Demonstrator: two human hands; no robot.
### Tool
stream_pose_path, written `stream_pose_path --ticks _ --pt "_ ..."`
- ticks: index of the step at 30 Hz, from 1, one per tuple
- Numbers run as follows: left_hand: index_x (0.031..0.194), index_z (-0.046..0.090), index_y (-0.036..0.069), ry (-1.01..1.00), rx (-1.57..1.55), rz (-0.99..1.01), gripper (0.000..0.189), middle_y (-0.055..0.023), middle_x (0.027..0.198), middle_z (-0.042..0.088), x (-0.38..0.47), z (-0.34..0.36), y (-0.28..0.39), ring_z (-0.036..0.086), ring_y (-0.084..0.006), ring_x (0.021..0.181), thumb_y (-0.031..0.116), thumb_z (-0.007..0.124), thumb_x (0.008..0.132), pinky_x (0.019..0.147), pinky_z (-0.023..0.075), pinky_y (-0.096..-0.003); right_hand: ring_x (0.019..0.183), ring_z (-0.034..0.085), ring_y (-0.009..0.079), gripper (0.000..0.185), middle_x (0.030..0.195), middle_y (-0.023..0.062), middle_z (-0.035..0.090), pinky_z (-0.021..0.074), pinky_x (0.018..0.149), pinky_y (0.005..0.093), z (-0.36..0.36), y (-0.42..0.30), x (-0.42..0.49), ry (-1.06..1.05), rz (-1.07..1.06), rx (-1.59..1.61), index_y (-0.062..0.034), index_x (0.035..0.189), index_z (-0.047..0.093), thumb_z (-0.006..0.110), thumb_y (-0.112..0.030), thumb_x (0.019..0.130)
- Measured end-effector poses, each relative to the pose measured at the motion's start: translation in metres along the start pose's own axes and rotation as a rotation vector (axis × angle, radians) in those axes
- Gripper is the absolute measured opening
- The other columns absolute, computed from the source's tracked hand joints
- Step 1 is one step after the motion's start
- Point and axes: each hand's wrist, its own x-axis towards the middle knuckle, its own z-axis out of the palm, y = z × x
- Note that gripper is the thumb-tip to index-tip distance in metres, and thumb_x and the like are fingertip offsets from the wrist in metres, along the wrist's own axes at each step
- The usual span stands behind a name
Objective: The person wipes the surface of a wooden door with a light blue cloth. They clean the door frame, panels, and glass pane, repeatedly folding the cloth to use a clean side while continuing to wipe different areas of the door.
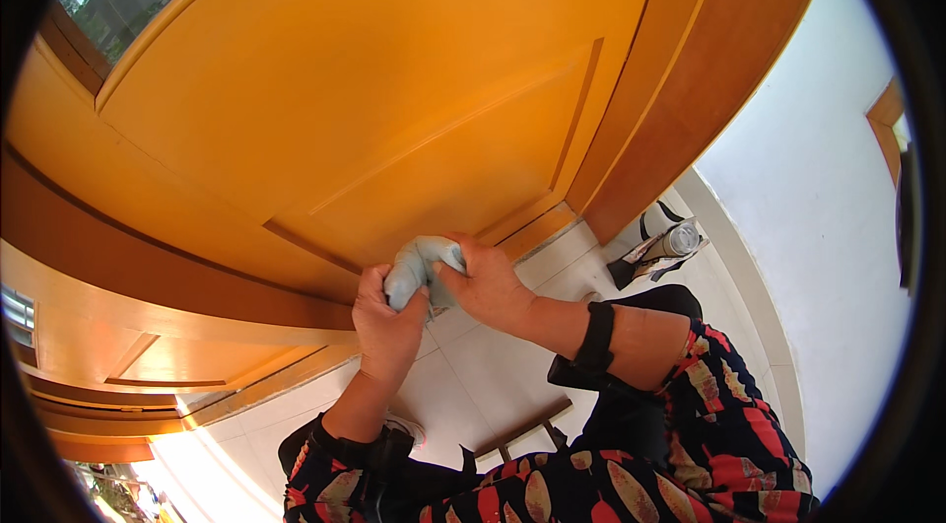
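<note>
A pale blue-grey cloth [418, 263], bunched into a thick twisted roll, arches between my two hands. My left hand [389, 323] grips its lower left end, thumb pressed on top. Around the upper right end, the fingers and thumb of my right hand [484, 279] are closed. The cloth is above the tiled floor and in front of the lower part of an orange-brown wooden door panel [429, 109]. Whether it touches the wood I cannot tell.
On the right, a lidded clear container [681, 237] stands in or beside a bag [643, 264] on the floor tiles [480, 375]. A white wall [805, 175] rises beyond. A brown wooden frame [525, 428], perhaps a low stool, is below me. A glass pane [126, 5] is at upper left.
</note>
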Motion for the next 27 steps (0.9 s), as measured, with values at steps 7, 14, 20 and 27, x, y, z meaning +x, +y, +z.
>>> stream_pose_path --ticks 7,14,20,27 --pt "0.135 0.048 -0.005 -0.321 -0.371 -0.006 0.035 -0.0113 0.105 0.063 -0.009 0.001 0.010 0.061 -0.0159 0.087 0.008 0.047 0.102 0.075 0.0533 -0.0287 0.080 0.059 0.0117 0.052 0.098 0.0062 0.062 0.0514 0.066 0.0288 0.002 -0.004 -0.004 -0.270 0.110 0.675 -0.0006 0.129 0.050 0.064 -0.038 0.097" --pt "0.123 0.058 0.001 -0.205 -0.602 -0.059 0.025 -0.0053 0.092 0.063 -0.011 -0.012 0.014 0.056 -0.0108 0.068 0.010 0.051 0.101 0.060 0.0462 -0.0220 0.094 0.062 0.0145 0.042 0.109 0.0065 0.064 0.0536 0.078 0.0310 -0.006 -0.010 0.001 -0.254 0.363 0.819 -0.0032 0.130 0.051 0.063 -0.019 0.093" --pt "0.122 0.059 0.002 0.146 -0.289 0.044 0.026 -0.0011 0.104 0.060 0.002 -0.024 -0.006 0.053 -0.0060 0.094 0.020 0.053 0.105 0.082 0.0439 -0.0213 0.108 0.062 0.0201 0.040 0.119 0.0060 0.063 0.0513 0.092 0.0373 -0.011 -0.012 -0.004 -0.222 0.513 1.003 -0.0071 0.131 0.051 0.057 -0.020 0.094" --pt "0.138 0.044 -0.001 -0.246 -0.551 -0.259 0.056 -0.0083 0.130 0.055 -0.008 -0.005 -0.015 0.050 -0.0150 0.119 0.033 0.063 0.099 0.105 0.0385 -0.0310 0.115 0.055 0.0219 0.043 0.126 0.0074 0.058 0.0455 0.097 0.0368 -0.004 -0.006 -0.003 -0.317 0.523 1.018 -0.0100 0.134 0.048 0.054 -0.022 0.093"
